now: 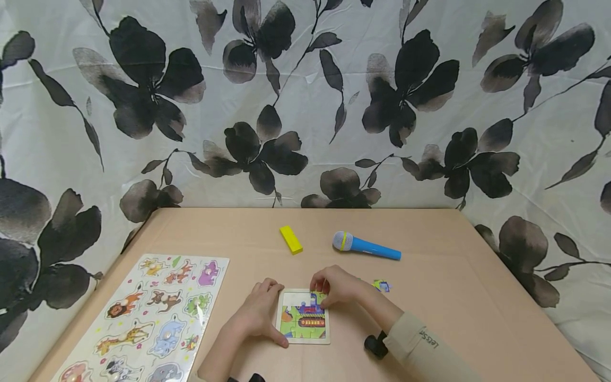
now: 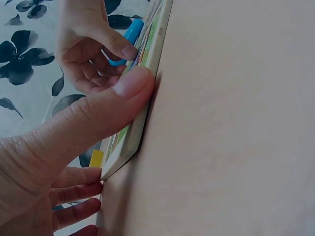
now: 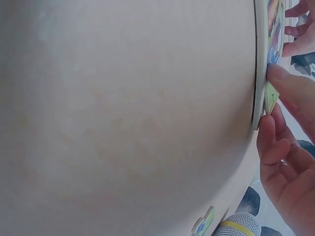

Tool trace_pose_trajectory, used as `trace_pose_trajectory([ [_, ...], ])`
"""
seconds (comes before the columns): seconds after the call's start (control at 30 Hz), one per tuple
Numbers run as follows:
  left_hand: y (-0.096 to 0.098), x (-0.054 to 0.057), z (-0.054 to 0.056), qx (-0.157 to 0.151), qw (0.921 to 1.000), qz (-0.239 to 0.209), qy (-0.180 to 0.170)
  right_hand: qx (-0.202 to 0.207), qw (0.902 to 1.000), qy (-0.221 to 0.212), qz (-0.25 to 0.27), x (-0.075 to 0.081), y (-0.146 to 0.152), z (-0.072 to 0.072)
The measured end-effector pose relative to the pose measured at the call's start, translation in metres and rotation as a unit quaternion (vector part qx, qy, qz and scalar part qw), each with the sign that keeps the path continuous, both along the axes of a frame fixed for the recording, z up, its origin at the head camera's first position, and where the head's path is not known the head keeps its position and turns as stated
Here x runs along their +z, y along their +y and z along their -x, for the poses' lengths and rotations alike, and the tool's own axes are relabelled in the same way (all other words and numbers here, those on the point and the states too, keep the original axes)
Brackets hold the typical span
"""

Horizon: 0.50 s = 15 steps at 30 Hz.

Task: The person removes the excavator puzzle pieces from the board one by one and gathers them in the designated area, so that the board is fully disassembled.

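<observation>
A jigsaw puzzle board [image 1: 305, 340] in a pale frame lies on the table, with a colourful train picture. At its left side, my left hand [image 1: 260, 310] grips the frame, thumb by the near corner and fingers by the far one. My right hand [image 1: 341, 286] is over the upper right corner. There it pinches a green-edged puzzle piece [image 3: 271, 98] between thumb and fingers, tilted at the frame's edge in the right wrist view. A white bare patch [image 1: 292, 298] shows at the board's upper left. Another puzzle piece [image 1: 382, 285] lies loose beyond the right forearm.
A blue toy microphone [image 1: 367, 246] and a yellow block [image 1: 291, 240] lie farther back on the table [image 1: 477, 297]. To the left is a large sheet of animal pictures [image 1: 157, 323]. A floral cloth [image 1: 305, 106] hangs behind the table.
</observation>
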<state>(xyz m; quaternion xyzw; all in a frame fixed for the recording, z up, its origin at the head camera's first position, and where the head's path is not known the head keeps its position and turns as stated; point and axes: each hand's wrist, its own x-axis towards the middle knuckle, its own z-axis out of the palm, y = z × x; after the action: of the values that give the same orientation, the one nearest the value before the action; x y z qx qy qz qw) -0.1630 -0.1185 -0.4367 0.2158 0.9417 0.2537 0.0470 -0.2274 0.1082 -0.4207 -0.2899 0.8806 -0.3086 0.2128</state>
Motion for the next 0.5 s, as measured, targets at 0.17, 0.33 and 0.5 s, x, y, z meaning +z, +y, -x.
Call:
trace_pose_trajectory([
  [0.17,0.0018,0.0002,0.0004,-0.005,1.0000,-0.002,0.000,-0.004,1.0000,0.004,0.004,0.0000,0.0028,-0.0016],
  [0.33,0.0010,-0.0007,0.0004,0.000,1.0000,-0.008,-0.002,-0.002,0.9997,0.024,0.003,0.0002,0.0024,-0.0062],
  [0.5,-0.0002,-0.0018,0.0005,0.001,0.9999,-0.011,0.003,-0.009,0.9991,0.041,-0.006,-0.0005,-0.0003,-0.0097],
])
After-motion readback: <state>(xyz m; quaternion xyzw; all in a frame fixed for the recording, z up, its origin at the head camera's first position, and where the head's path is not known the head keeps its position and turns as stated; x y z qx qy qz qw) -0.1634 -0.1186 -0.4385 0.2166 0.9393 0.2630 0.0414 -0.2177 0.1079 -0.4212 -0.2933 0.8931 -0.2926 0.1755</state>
